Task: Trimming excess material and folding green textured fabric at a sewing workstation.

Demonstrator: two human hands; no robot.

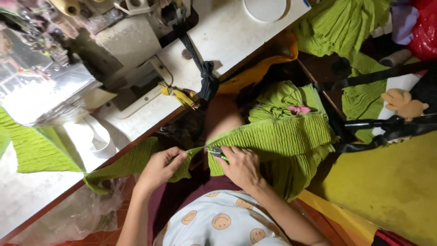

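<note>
A white sewing table (227, 32) filled the upper left, its wooden edge running diagonally across the view, with a grey sewing machine (123, 43) standing on it. Over the person's lap lay the green shirred fabric (277, 136), a bright lime cloth gathered into fine crosswise ridges; its wide part was draped to the right, and it narrowed to a thin strip toward the left, where another length of the same cloth ran up over the table edge. More green cloth (337, 27) was heaped at the upper right, beside a red plastic bag (425, 27) in the corner. A crumpled clear plastic bag (50, 95) sat on the left of the table, and a round white lid (265, 9) lay at the table's top edge. A small pink scrap (298, 109) rested on the folded green pile behind the lap.

The left hand (159, 168) pinched the narrow strip of the fabric between thumb and fingers, pulling it taut. The right hand (241, 166) was closed around small green-handled snips (217, 152), whose blades met the strip just beside the left fingertips
</note>
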